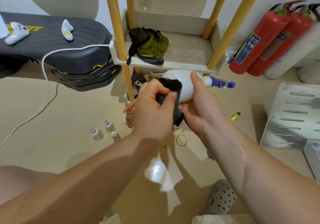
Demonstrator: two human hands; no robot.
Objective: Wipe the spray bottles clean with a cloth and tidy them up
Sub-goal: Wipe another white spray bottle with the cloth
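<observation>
A white spray bottle [186, 83] with a blue trigger head lies sideways in the air, nozzle pointing right. My right hand [200, 106] grips its body from below, thumb over the top. A black cloth [170, 92] is pressed against the bottle's left end, bunched in my left hand [152, 109]. On the floor beneath stands a clear bottle with a copper-coloured sprayer [129, 114], partly hidden behind my left hand. Three small clear bottles with white caps [103, 130] stand on the floor to the left.
A white shelf unit with wooden posts [173, 64] stands just beyond, holding an olive and black cloth [149, 46]. Two red fire extinguishers [270, 40] lean at the right. A dark padded bench [57, 50] is left, a metal panel [292, 116] right. Rust rings [181, 139] mark the floor.
</observation>
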